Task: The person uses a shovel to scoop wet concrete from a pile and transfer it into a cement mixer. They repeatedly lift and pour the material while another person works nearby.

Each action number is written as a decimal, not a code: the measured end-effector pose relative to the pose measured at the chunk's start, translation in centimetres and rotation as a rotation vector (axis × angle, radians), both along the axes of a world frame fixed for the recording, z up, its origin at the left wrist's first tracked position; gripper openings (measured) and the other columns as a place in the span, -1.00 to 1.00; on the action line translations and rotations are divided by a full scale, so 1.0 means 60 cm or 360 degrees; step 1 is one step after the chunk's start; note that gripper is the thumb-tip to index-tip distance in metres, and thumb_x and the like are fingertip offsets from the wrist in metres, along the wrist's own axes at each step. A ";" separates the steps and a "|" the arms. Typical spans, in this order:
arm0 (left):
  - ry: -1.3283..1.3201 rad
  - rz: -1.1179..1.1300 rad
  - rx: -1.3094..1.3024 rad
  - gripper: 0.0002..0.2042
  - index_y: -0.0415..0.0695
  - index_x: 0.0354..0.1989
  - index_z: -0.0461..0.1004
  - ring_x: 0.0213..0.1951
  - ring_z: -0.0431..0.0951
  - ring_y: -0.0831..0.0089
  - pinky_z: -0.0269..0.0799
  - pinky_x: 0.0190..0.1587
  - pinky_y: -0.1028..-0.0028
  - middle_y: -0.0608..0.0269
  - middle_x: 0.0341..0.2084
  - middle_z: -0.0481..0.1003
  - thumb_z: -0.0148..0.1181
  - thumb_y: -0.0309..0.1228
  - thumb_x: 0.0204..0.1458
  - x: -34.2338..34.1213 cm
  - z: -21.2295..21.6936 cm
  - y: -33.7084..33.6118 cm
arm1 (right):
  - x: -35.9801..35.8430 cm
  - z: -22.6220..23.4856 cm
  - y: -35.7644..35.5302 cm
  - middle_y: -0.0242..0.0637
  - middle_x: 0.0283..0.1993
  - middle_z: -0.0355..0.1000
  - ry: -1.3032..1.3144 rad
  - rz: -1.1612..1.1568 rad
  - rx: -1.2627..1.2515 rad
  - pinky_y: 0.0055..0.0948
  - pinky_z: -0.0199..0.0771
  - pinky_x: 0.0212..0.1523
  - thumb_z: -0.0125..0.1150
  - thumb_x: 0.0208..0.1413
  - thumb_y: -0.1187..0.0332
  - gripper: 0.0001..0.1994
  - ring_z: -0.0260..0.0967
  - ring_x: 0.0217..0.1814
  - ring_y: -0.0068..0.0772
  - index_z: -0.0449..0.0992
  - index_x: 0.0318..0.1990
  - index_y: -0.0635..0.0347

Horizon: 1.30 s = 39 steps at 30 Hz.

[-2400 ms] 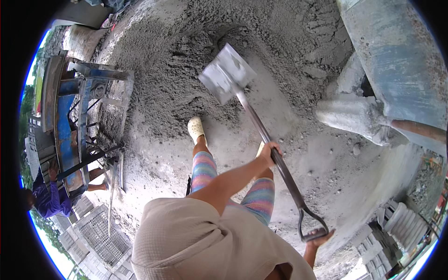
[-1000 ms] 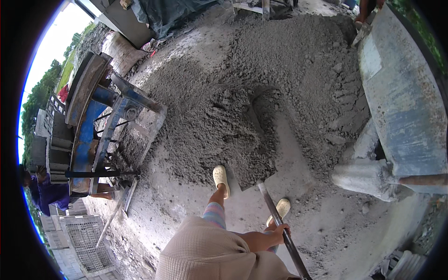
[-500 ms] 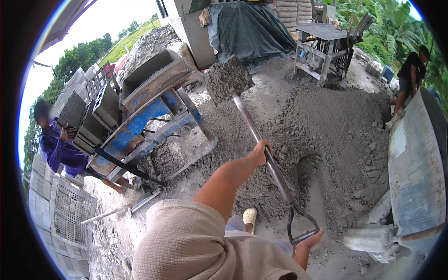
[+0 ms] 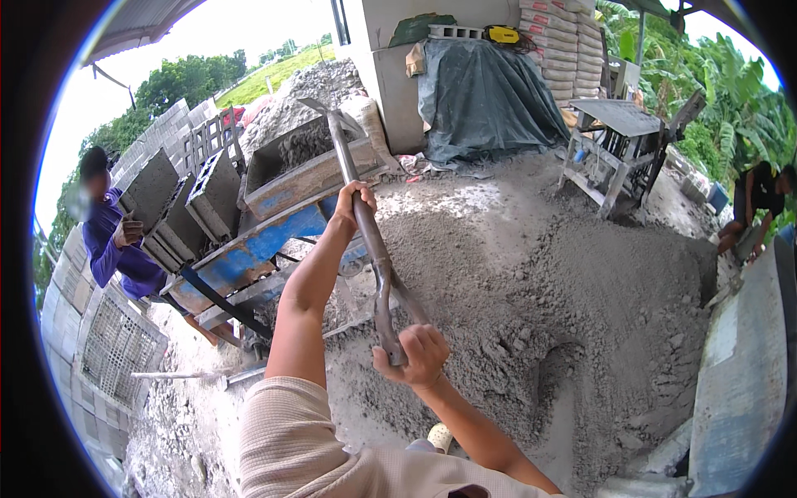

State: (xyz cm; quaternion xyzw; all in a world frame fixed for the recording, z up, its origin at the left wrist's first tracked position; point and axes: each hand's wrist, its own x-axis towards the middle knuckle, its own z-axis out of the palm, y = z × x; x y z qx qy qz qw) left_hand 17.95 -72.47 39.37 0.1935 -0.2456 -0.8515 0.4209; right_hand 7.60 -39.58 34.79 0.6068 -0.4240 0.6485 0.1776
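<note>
A shovel slants up and left from me, its blade turned over at the rim of a rectangular feed box on a blue block-making machine. Dark wet concrete mix lies or drops inside the box. Around the upper shaft, my left hand is closed. My right hand grips the handle at the shovel's near end, below and to the right. A large heap of grey mix spreads over the ground beyond my right hand.
At left a person in purple stands by the machine and several hollow blocks. Another person bends at far right beside a curved metal sheet. A worn table, a dark tarp and stacked sacks stand behind.
The loaded shovel has swung left and up to the feed box and been tipped over, its load leaving the blade. Both my hands have moved up and left with it.
</note>
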 end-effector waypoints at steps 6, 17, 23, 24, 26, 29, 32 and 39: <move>-0.0203 0.0007 -0.0153 -0.86 -0.06 -0.63 0.26 -0.70 0.31 0.56 0.34 -0.57 0.53 0.40 -0.74 0.30 0.06 -0.39 -0.11 -0.020 0.016 0.089 | -0.007 -0.125 0.040 -0.28 -0.58 0.23 -0.0055 0.0195 0.0263 -0.35 0.27 -0.48 0.19 -0.26 0.05 -0.66 0.22 -0.54 -0.30 0.27 -0.57 0.11; 0.0216 -0.0417 -0.0016 -0.80 -0.08 -0.66 0.29 -0.65 0.34 0.46 0.35 -0.51 0.43 0.30 -0.75 0.31 0.14 -0.30 -0.16 -0.354 -0.147 0.401 | -0.225 -0.262 0.472 -0.41 -0.62 0.21 -0.2706 -0.0160 0.0253 -0.43 0.21 -0.54 -0.15 -0.08 -0.29 -0.45 0.16 -0.59 -0.45 0.20 -0.47 0.10; -0.0831 -0.0444 0.1056 -0.81 -0.08 -0.69 0.24 -0.69 0.31 0.40 0.34 -0.49 0.38 0.31 -0.76 0.28 0.13 -0.38 -0.21 -0.442 -0.502 0.916 | -0.251 -0.438 0.973 -0.48 -0.73 0.04 -0.3508 -0.1461 0.0475 -0.52 0.04 -0.71 -0.14 -0.10 -0.32 -0.47 0.00 -0.74 -0.53 0.13 -0.57 0.00; -0.0915 -0.0522 0.1254 -0.81 -0.08 -0.69 0.24 -0.69 0.31 0.38 0.33 -0.49 0.37 0.31 -0.76 0.29 0.14 -0.38 -0.22 -0.445 -0.555 1.018 | -0.229 -0.443 1.084 -0.49 -0.74 0.01 -0.3546 -0.1737 0.0546 -0.52 0.03 -0.72 -0.14 -0.10 -0.31 -0.47 -0.02 -0.75 -0.53 0.12 -0.59 -0.01; -0.1085 -0.0718 0.1569 -0.83 -0.08 -0.68 0.26 -0.69 0.32 0.36 0.33 -0.50 0.34 0.29 -0.75 0.29 0.14 -0.38 -0.24 -0.442 -0.632 1.226 | -0.167 -0.411 1.287 -0.50 -0.75 -0.03 -0.3455 -0.2111 0.0448 -0.50 0.01 -0.73 -0.12 -0.10 -0.31 -0.46 -0.05 -0.75 -0.54 0.09 -0.65 -0.02; -0.1394 -0.0871 0.1956 -0.86 -0.06 -0.66 0.30 -0.67 0.35 0.35 0.33 -0.53 0.34 0.30 -0.75 0.31 0.16 -0.39 -0.27 -0.411 -0.681 1.500 | -0.096 -0.309 1.527 -0.50 -0.76 -0.04 -0.3097 -0.2811 0.0598 -0.48 -0.02 -0.74 -0.12 -0.09 -0.29 -0.45 -0.10 -0.76 -0.53 0.07 -0.69 -0.01; -0.1327 -0.1194 0.2374 -0.81 -0.03 -0.74 0.25 -0.65 0.36 0.40 0.33 -0.53 0.37 0.35 -0.76 0.30 0.15 -0.41 -0.25 -0.408 -0.681 1.702 | -0.059 -0.173 1.656 -0.45 -0.64 0.07 -0.2473 -0.2958 0.0839 -0.60 0.04 -0.78 -0.06 0.00 0.04 -0.56 -0.10 -0.78 -0.54 0.14 -0.14 0.21; -0.1054 -0.1250 0.2759 -0.81 0.00 -0.72 0.23 -0.69 0.32 0.42 0.28 -0.62 0.38 0.35 -0.77 0.27 0.09 -0.36 -0.17 -0.471 -0.727 1.826 | -0.263 -0.083 1.576 -0.45 -0.76 0.07 -0.2806 -0.3184 0.0315 -0.55 0.07 -0.82 -0.09 0.06 0.02 -0.65 -0.05 -0.83 -0.57 0.33 -0.42 0.15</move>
